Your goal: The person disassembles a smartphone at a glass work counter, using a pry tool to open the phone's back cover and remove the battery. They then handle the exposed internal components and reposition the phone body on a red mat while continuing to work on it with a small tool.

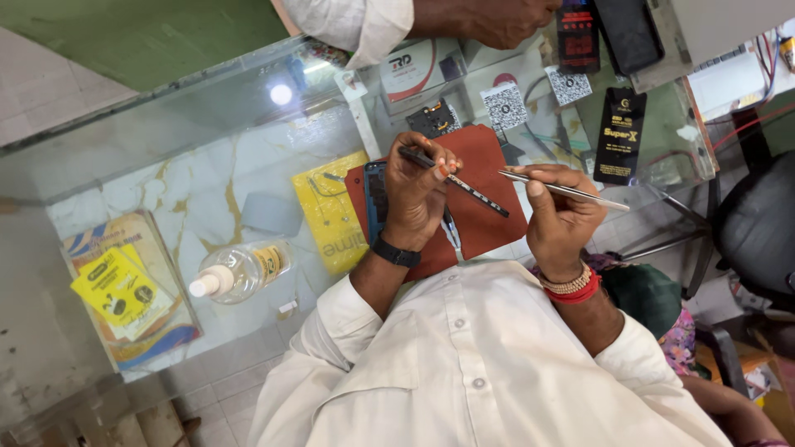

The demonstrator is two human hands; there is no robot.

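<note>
My left hand (pixel 414 194), with a black wristband, pinches a thin black strip (pixel 464 189) that slants down to the right. Under and beside this hand a dark phone with a blue edge (pixel 374 199) lies on a red-brown mat (pixel 489 165); the hand covers most of it. My right hand (pixel 563 219), with red and beaded bangles at the wrist, holds slim metal tweezers (pixel 571 191). Their tip points left toward the strip's lower end, a short gap away. Both hands hover over the mat on a glass counter (pixel 166 141).
A clear plastic bottle with a white cap (pixel 236 271) lies at the left beside yellow packets (pixel 120 290). A yellow bag (pixel 330 211) sits next to the mat. Black packages (pixel 619 132) show under the glass. Another person's sleeved arm (pixel 431 18) reaches in at the top. A black chair (pixel 758 223) stands right.
</note>
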